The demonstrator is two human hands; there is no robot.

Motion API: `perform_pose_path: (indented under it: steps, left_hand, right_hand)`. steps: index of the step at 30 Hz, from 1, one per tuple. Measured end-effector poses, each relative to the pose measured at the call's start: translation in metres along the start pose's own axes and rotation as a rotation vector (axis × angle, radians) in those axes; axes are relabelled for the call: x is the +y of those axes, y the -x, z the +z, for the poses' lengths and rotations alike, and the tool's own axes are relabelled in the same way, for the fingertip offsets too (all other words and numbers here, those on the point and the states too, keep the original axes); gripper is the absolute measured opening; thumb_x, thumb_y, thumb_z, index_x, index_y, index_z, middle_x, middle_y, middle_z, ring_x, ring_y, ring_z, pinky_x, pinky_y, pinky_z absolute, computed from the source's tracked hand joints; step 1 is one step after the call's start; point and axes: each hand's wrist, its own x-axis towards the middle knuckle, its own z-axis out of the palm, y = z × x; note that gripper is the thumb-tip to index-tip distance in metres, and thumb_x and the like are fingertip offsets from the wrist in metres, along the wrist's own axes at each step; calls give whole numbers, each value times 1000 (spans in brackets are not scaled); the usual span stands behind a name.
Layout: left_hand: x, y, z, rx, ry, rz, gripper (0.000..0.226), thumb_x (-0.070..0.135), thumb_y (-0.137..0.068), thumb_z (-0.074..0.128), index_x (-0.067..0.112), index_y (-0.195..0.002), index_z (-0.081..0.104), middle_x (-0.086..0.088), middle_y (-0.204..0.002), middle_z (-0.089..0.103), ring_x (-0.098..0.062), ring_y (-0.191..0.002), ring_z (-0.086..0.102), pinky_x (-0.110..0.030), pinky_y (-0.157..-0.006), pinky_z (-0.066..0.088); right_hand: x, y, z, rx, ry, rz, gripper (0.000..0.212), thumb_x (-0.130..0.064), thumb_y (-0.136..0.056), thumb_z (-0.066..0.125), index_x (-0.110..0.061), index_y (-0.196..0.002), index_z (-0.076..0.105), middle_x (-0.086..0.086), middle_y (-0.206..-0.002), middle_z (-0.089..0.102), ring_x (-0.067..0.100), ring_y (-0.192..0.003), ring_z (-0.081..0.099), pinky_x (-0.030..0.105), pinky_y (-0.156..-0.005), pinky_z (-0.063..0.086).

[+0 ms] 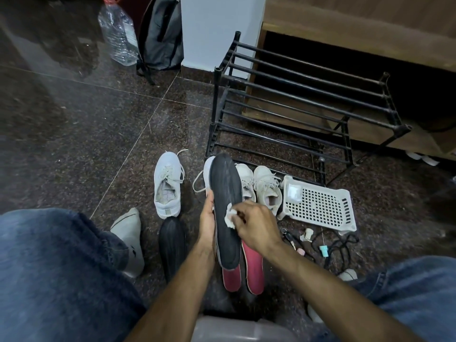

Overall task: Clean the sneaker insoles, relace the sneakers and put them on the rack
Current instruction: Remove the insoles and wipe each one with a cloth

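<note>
My left hand grips a long black insole by its left edge and holds it up over the floor. My right hand presses a small white wipe against the insole's middle. A second black insole lies on the floor to the left. Two pink insoles lie under the held one. One white sneaker stands at the left. Three more white sneakers sit in front of the black shoe rack, one mostly hidden behind the held insole.
A white perforated plastic basket lies beside the sneakers at the right. Cables and small bits are scattered below it. My socked foot rests at the left. A grey backpack and a plastic bottle stand by the far wall.
</note>
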Motion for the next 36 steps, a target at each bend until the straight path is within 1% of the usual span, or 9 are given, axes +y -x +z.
perform_pose_path:
  steps: [5, 9, 13, 16, 18, 22, 28, 31, 36]
  left_hand:
    - [-12, 15, -5, -73, -31, -155, 49, 46, -85, 54, 5, -106, 71, -15, -98, 71, -26, -83, 71, -38, -69, 60]
    - [-8, 13, -8, -34, -6, -117, 51, 45, -86, 53, 2, -106, 70, -16, -99, 71, -26, -85, 71, -35, -75, 60]
    - [-7, 6, -14, 2, -5, -145, 71, 57, -87, 47, -6, -117, 63, -24, -118, 64, -31, -102, 68, -40, -99, 50]
    - [-6, 1, -21, 1, 39, -147, 71, 56, -86, 45, -7, -111, 68, -22, -115, 67, -31, -107, 67, -43, -111, 35]
    - [-8, 2, -18, 4, 29, -143, 68, 56, -89, 42, -4, -102, 73, -21, -110, 69, -30, -102, 69, -42, -105, 41]
    - [-16, 10, -7, 13, 54, -166, 53, 49, -92, 49, 4, -116, 66, -15, -105, 69, -26, -93, 68, -37, -87, 54]
    - [-5, 5, -15, 12, 33, -130, 71, 55, -91, 42, -6, -124, 57, -22, -125, 61, -30, -115, 62, -40, -110, 37]
    - [-8, 0, -17, 19, 33, -133, 70, 55, -91, 42, -6, -121, 60, -23, -123, 63, -31, -114, 63, -41, -107, 40]
    - [-17, 7, -7, 10, 50, -152, 51, 47, -91, 49, 4, -108, 70, -16, -104, 69, -27, -92, 69, -37, -86, 54]
  right_hand:
    - [7, -16, 4, 39, -39, 207, 15, -27, -89, 61, -19, -97, 71, 2, -94, 71, 26, -88, 65, 34, -75, 52]
    - [6, -9, 4, -145, -96, 101, 31, -21, -88, 62, -22, -119, 65, -3, -105, 61, 18, -95, 61, 33, -86, 50]
    - [3, 9, 5, -216, -205, 28, 21, -10, -83, 61, -21, -96, 73, -11, -82, 62, 4, -67, 53, 22, -68, 44]
    - [-5, 28, 7, -279, -217, -79, 17, -13, -81, 61, -20, -90, 72, -7, -82, 65, 12, -74, 59, 28, -70, 48]
    - [-7, 24, 1, -238, -87, -123, 16, -19, -83, 60, -20, -94, 71, -3, -89, 65, 22, -82, 61, 35, -73, 50]
    - [1, -12, -9, -123, 77, -46, 21, -25, -89, 57, -15, -102, 69, 3, -99, 64, 28, -92, 61, 38, -77, 51]
    - [-11, 21, -7, -270, -15, -210, 15, -23, -84, 58, -14, -87, 70, -4, -85, 60, 22, -76, 58, 40, -69, 51]
    - [-9, 31, -8, -261, 45, -252, 20, -27, -86, 53, -17, -93, 69, -3, -89, 61, 23, -78, 58, 40, -70, 51]
    - [3, -16, -12, -111, 129, -94, 20, -29, -89, 54, -18, -99, 68, 0, -96, 61, 27, -89, 61, 39, -76, 51]
